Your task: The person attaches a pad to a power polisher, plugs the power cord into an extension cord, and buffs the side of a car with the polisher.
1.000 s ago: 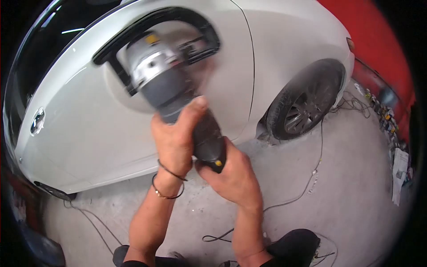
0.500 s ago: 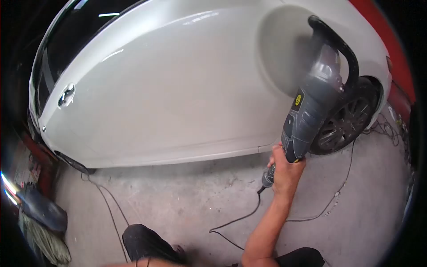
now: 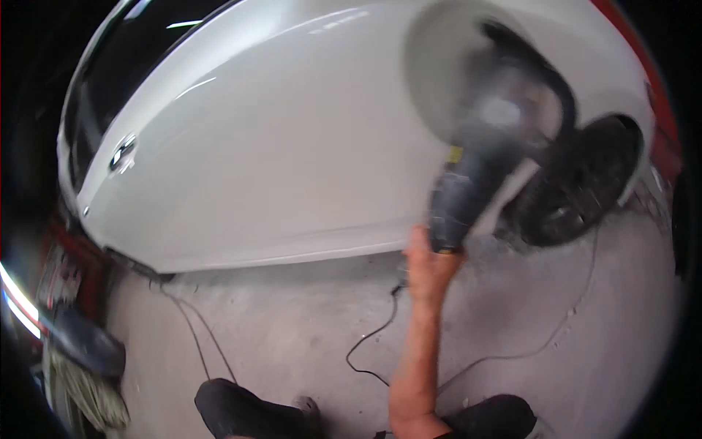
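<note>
My right hand (image 3: 431,267) is wrapped around the rear grip of a dark grey car polisher (image 3: 472,194). A wide pale round pad (image 3: 433,88) at the polisher's head lies against the white car panel (image 3: 292,161), close to the wheel. Motion smears the polisher's head and its black loop handle (image 3: 567,95). From the rear of the polisher, a black power cord (image 3: 358,347) trails down to the floor. My left hand is out of view.
A black wheel (image 3: 574,190) sits right of the polisher. The chrome door handle (image 3: 123,154) is at left. Cables (image 3: 197,329) and another cord (image 3: 526,356) cross the concrete floor. My dark-clad knees (image 3: 234,410) show at the bottom. Objects and cloth (image 3: 91,395) lie at far left.
The polisher and my right hand have shifted left in view, with the pad still on the panel. The car appears slightly further right, as the view has turned a little.
</note>
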The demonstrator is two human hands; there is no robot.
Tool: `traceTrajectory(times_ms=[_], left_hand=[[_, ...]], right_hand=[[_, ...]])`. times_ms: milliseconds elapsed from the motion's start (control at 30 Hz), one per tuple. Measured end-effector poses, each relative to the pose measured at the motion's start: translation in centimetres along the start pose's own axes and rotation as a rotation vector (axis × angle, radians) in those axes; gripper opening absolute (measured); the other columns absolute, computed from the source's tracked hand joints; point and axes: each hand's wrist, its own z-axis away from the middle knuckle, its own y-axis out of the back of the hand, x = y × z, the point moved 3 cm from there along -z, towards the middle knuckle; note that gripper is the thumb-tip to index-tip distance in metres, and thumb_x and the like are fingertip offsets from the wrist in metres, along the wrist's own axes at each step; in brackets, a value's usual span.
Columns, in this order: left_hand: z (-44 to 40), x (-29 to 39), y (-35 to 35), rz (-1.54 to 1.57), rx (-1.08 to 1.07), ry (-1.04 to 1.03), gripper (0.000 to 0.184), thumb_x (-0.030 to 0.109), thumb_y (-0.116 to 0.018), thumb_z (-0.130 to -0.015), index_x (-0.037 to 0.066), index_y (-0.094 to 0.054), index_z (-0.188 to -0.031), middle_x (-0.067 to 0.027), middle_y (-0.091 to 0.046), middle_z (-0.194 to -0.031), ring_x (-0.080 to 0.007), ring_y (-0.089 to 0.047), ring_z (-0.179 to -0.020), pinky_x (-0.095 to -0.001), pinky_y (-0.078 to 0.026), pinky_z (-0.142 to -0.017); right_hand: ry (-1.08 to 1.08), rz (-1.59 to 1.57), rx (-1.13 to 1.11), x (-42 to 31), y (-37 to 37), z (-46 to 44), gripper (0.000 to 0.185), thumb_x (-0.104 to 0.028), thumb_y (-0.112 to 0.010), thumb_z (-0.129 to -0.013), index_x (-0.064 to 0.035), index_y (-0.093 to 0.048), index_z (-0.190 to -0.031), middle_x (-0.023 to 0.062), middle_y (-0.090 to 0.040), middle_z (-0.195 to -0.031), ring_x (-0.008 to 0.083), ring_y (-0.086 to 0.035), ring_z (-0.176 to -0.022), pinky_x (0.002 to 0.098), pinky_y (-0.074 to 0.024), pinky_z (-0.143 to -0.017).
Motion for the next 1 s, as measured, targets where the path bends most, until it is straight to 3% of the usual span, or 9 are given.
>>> traceTrajectory(times_ms=[33, 100, 133, 200, 300, 433, 667, 800, 1000], left_hand=[[2.8, -1.9, -0.3, 0.03, -0.045, 0.011, 0.029, 0.024, -0.073, -0.106, 0.0, -0.076, -0.121, -0.0187, -0.074, -0.095, -0.0309, -0.073, -0.087, -0.0446, -0.058, -0.079], [13.3, -6.3, 2.6, 0.036, 0.731, -0.618, 0.066, 0.041, -0.08, -0.098, 0.0, -0.061, -0.147, -0.0204, -0.064, -0.149, -0.0313, -0.062, -0.138, -0.0482, -0.047, -0.119], [11.5, -1.5, 9.8, -0.442, 0.599, -0.278, 0.072, 0.041, -0.078, -0.097, 0.0, -0.056, -0.152, -0.0206, -0.064, -0.15, -0.0313, -0.062, -0.14, -0.0481, -0.046, -0.12], [-1.4, -0.3, 16.4, -0.677, 1.086, 0.011, 0.093, 0.046, -0.08, -0.092, -0.004, -0.044, -0.161, -0.0229, -0.059, -0.155, -0.0359, -0.059, -0.142, -0.0507, -0.044, -0.122], [-5.1, -3.4, 24.0, -0.555, 1.036, -0.043, 0.078, 0.039, -0.086, -0.09, -0.007, -0.057, -0.146, -0.0179, -0.069, -0.138, -0.0264, -0.065, -0.13, -0.0456, -0.05, -0.114], [-6.1, -5.4, 26.2, -0.566, 1.181, -0.04, 0.078, 0.038, -0.089, -0.085, -0.006, -0.059, -0.142, -0.0206, -0.073, -0.13, -0.0301, -0.073, -0.116, -0.0445, -0.058, -0.103], [-8.6, -8.4, 27.6, -0.699, 1.146, -0.117, 0.061, 0.024, -0.092, -0.079, -0.005, -0.069, -0.128, -0.0154, -0.078, -0.116, -0.0238, -0.075, -0.103, -0.0391, -0.061, -0.093], [-9.0, -12.2, 29.0, -0.762, 1.068, 0.081, 0.061, 0.021, -0.095, -0.071, -0.003, -0.069, -0.121, -0.0099, -0.079, -0.109, -0.0159, -0.073, -0.095, -0.0337, -0.06, -0.088], [-10.1, -16.4, 28.2, -1.082, 1.036, 0.338, 0.09, 0.044, -0.095, -0.064, -0.005, -0.061, -0.131, -0.0263, -0.079, -0.104, -0.0419, -0.079, -0.1, -0.0452, -0.061, -0.09]], right_hand=[[0.058, -0.01, 0.009, 0.6, -0.5, 0.5, 0.011, -0.008, -0.075, -0.093, -0.0028, -0.069, -0.101, -0.0013, -0.066, -0.079, 0.0081, -0.061, -0.064, 0.0301, -0.0524, -0.06], [0.089, -0.012, 0.009, 1.2, -1.6, 1.1, 0.017, -0.01, -0.078, -0.09, -0.0015, -0.069, -0.101, -0.0005, -0.069, -0.081, 0.0093, -0.064, -0.067, 0.0314, -0.0535, -0.064], [0.058, -0.018, -0.017, 1.3, -2.1, 1.7, 0.021, -0.012, -0.08, -0.088, -0.0002, -0.069, -0.102, 0.0009, -0.072, -0.083, 0.011, -0.067, -0.07, 0.0328, -0.0545, -0.066], [0.059, 0.099, -0.036, 1.5, -2.8, 2.6, 0.028, -0.013, -0.082, -0.084, 0.0002, -0.07, -0.105, 0.0095, -0.079, -0.089, 0.0195, -0.076, -0.078, 0.0375, -0.0582, -0.073], [0.019, 0.195, -0.131, 2.2, -3.7, 3.8, 0.037, -0.017, -0.087, -0.077, -0.0035, -0.069, -0.106, 0.0212, -0.079, -0.092, 0.041, -0.08, -0.092, 0.0441, -0.0613, -0.08], [0.015, 0.298, -0.225, 3.9, -4.0, 3.9, 0.041, -0.018, -0.09, -0.076, -0.0049, -0.065, -0.107, 0.02, -0.078, -0.089, 0.0447, -0.077, -0.091, 0.0472, -0.0613, -0.078], [0.064, 0.221, -0.135, 7.8, -3.0, 2.6, 0.04, -0.016, -0.087, -0.077, -0.0048, -0.065, -0.108, 0.02, -0.077, -0.087, 0.0447, -0.077, -0.089, 0.0469, -0.061, -0.076], [0.108, -0.027, -0.081, 12.4, -1.7, 2.8, 0.051, -0.017, -0.089, -0.08, -0.0038, -0.067, -0.124, 0.0189, -0.079, -0.105, 0.0304, -0.08, -0.104, 0.0419, -0.0605, -0.087], [-0.07, -0.065, -0.13, 18.3, -0.5, 6.5, 0.061, -0.021, -0.085, -0.094, -0.001, -0.059, -0.146, 0.0124, -0.072, -0.134, 0.0221, -0.07, -0.125, 0.0398, -0.0553, -0.107]])
